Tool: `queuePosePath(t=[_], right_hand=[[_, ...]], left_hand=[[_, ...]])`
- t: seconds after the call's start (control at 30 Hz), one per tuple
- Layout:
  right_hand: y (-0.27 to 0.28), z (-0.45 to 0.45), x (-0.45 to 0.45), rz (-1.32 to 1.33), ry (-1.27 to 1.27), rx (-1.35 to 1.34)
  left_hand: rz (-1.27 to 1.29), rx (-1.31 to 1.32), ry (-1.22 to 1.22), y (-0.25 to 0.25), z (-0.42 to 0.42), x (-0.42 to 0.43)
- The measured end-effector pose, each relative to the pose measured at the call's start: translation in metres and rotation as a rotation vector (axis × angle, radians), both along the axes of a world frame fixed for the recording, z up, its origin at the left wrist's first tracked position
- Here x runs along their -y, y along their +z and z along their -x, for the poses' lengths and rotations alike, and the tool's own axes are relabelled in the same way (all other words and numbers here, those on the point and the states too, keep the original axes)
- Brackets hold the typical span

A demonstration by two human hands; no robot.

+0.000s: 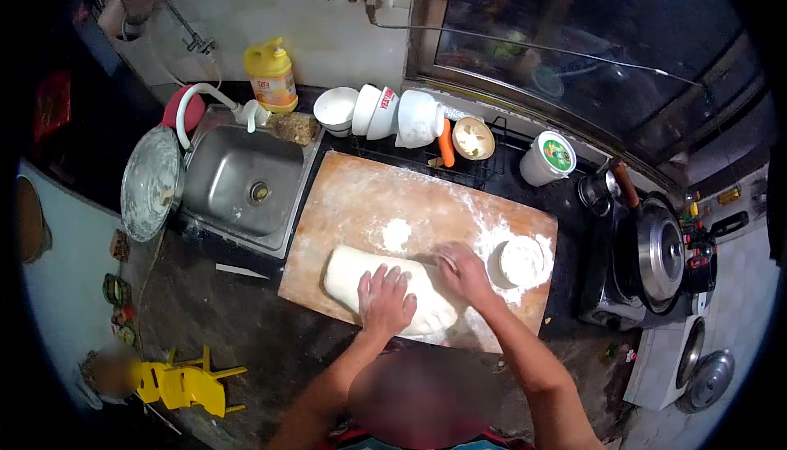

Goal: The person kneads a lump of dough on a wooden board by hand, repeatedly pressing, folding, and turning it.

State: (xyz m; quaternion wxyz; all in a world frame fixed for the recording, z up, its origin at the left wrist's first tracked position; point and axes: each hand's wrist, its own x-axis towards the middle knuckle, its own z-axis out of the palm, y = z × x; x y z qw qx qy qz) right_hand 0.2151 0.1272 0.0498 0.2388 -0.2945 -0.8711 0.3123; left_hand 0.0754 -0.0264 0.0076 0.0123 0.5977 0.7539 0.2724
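Observation:
A large, thick roll of white dough [340,274] lies across the front part of a floured wooden board [344,188]. My left hand [387,298] rests on top of the dough, palm down with its fingers spread. By the back right side of the dough is my right hand [461,271], its fingers bent and drawn together. What they pinch, if anything, is too blurred to make out. A small pile of flour [396,235] sits on the board behind the dough. To the right of my right hand stands a round container of flour [521,261], with loose flour scattered around it.
A steel sink [246,175] is on the left, with a floury metal basin [152,184] at its edge. White bowls [336,108], a carrot [446,143] and a white tub [548,159] line the back. A lidded pan [660,253] stands right. Another person is lower left near yellow chairs [193,386].

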Motion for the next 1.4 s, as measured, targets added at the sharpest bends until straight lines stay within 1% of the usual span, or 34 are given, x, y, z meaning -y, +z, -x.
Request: queuePosePath(t=[0.1, 0.2, 0.27, 0.3, 0.4, 0.5, 0.6, 0.7, 0.77, 0.8, 0.83, 0.87, 0.93, 1.0, 1.03, 1.1, 1.13, 1.17, 1.2, 1.23, 1.27, 1.3, 1.37, 1.4], right_hand=[[-0.026, 0.054, -0.030, -0.076, 0.127, 0.107], [-0.037, 0.094, -0.032, 0.012, -0.004, 0.248], [-0.042, 0.106, -0.041, 0.020, 0.261, 0.302], [-0.045, 0.108, -0.042, 0.028, 0.392, 0.329], [-0.061, 0.089, -0.053, 0.072, 0.491, 0.363], [-0.076, 0.039, -0.067, -0.097, 0.526, 0.322], [-0.085, -0.003, -0.079, 0.108, 0.465, 0.417], [-0.044, -0.037, -0.065, 0.545, -0.035, 0.183], [-0.014, -0.055, -0.055, 0.805, -0.180, 0.038], [-0.002, -0.061, -0.048, 0.932, -0.252, -0.042], [0.004, -0.063, -0.035, 0.945, -0.271, -0.064], [0.005, -0.062, -0.021, 0.879, -0.223, -0.016], [0.001, -0.047, 0.012, 0.568, -0.250, 0.079], [0.008, -0.026, 0.028, 0.262, -0.137, 0.057], [0.003, -0.014, 0.032, 0.179, -0.084, 0.028], [-0.010, -0.002, 0.031, 0.094, -0.021, 0.087], [-0.011, 0.005, 0.029, 0.047, 0.007, 0.116], [0.016, 0.016, 0.030, -0.028, -0.017, 0.241], [-0.033, 0.015, 0.016, 0.008, -0.107, 0.316], [-0.029, 0.020, 0.010, -0.060, -0.097, 0.360], [-0.023, 0.028, 0.005, -0.128, -0.087, 0.402], [-0.022, 0.028, 0.001, -0.081, -0.048, 0.450], [-0.023, 0.019, -0.011, 0.010, 0.033, 0.560], [-0.011, 0.012, -0.007, 0.084, 0.056, 0.463]], left_hand=[[0.000, 0.006, 0.012, -0.008, 0.000, 0.004], [-0.025, 0.013, 0.026, -0.014, 0.003, -0.001], [-0.041, 0.022, 0.036, -0.017, 0.004, -0.003], [-0.056, 0.016, 0.039, -0.017, 0.005, -0.003], [-0.080, 0.021, 0.046, -0.019, 0.006, -0.004], [-0.106, -0.001, 0.034, -0.022, 0.007, -0.001], [-0.121, 0.006, -0.019, -0.024, 0.015, -0.019], [-0.082, 0.017, -0.107, -0.025, 0.033, -0.070], [-0.085, 0.012, -0.086, -0.031, 0.042, -0.113], [-0.003, 0.049, -0.042, -0.025, 0.044, -0.134], [0.077, 0.082, 0.005, -0.017, 0.045, -0.152], [0.140, 0.158, 0.024, -0.015, 0.051, -0.164], [0.251, 0.305, 0.071, -0.010, 0.060, -0.183], [0.012, 0.760, 0.116, 0.006, 0.064, -0.171], [-0.108, 0.984, 0.142, 0.018, 0.067, -0.160], [-0.396, 0.984, 0.238, 0.024, 0.056, -0.109], [-0.378, 1.081, 0.384, 0.021, 0.048, -0.075], [-0.478, 1.274, 0.497, 0.016, 0.037, -0.046], [-0.343, 1.419, 0.634, 0.005, 0.023, -0.019], [-0.207, 1.556, 0.762, -0.012, 0.013, 0.002], [-0.116, 1.710, 0.805, -0.036, -0.003, 0.014], [0.125, 1.915, 0.654, -0.056, -0.008, 0.025], [0.086, 2.135, 0.554, -0.041, -0.024, 0.016], [0.073, 2.250, 0.505, -0.036, -0.032, 0.015]])
